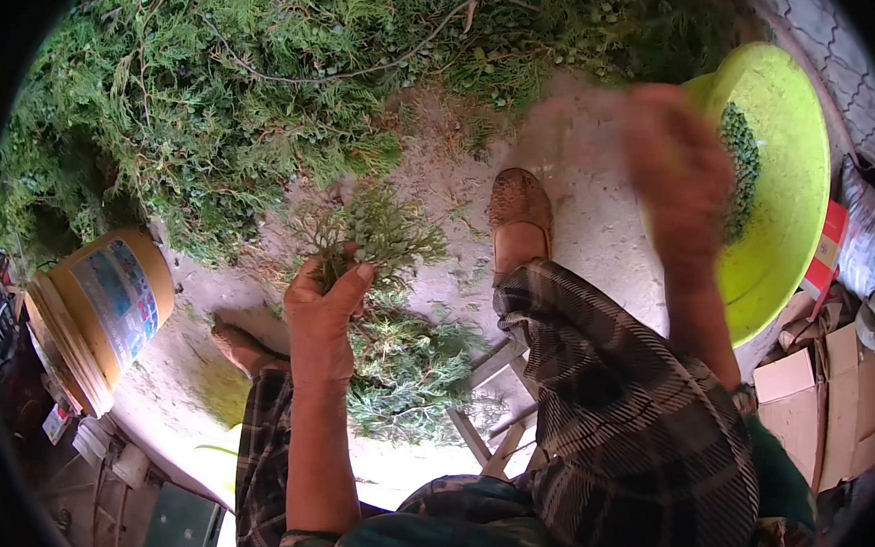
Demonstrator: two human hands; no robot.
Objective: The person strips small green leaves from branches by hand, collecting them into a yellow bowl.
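Green branches (177, 109) heap across the far side before us, with the lime-yellow basin (782, 252) at our right and a smaller pile of cuttings (404, 376) between our legs (625, 392). Our right hand (679, 158) is a blur in front of the basin's left edge, so we cannot tell whether its fingers are bent or spread. Our left hand (324, 305) pinches the leafy sprig (380, 227) between thumb and fingers, fronds fanning out beyond the fingertips, while small green pieces (740, 170) lie in the basin.
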